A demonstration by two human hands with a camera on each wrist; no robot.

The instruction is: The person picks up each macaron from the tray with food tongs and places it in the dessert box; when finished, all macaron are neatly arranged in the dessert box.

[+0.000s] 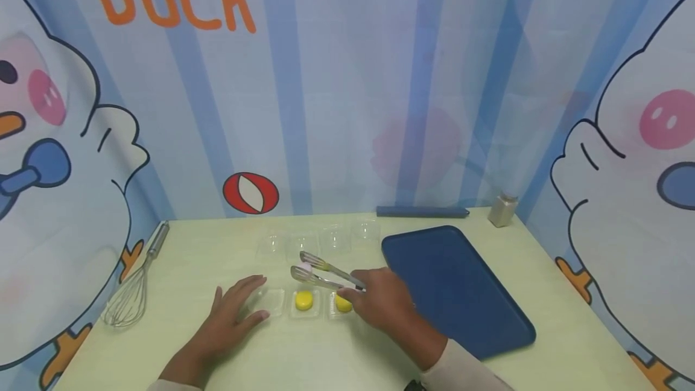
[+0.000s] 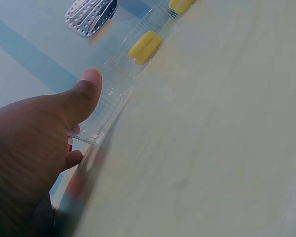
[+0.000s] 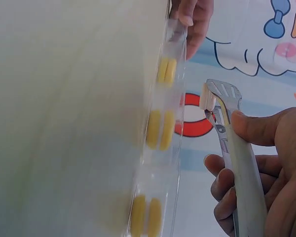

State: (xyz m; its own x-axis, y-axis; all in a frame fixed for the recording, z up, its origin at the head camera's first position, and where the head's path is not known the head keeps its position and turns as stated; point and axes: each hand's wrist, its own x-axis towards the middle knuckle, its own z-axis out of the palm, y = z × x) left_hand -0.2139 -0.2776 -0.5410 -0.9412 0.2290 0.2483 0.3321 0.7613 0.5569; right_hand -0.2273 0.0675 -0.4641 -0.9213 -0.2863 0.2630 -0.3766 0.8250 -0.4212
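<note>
My right hand (image 1: 382, 300) grips metal tongs (image 1: 328, 274), which hold a pale pink macaron (image 3: 207, 98) between their slotted ends. The tongs are above a clear plastic tray (image 1: 276, 303) with a row of compartments. Yellow macarons sit in it: one macaron (image 1: 304, 300) in the middle and another macaron (image 1: 343, 303) partly behind my right hand. A third yellow macaron (image 3: 146, 216) shows in the right wrist view. My left hand (image 1: 230, 318) is at the tray's left end, thumb and fingers spread around its compartment without macaron. Whether they touch it I cannot tell.
Clear lid pieces (image 1: 320, 240) lie behind the tray. To the right is a blue serving tray (image 1: 461, 294), with a dark blue bar (image 1: 422, 212) and a small metallic container (image 1: 502, 210) at the back. A whisk (image 1: 133, 288) lies at the left edge.
</note>
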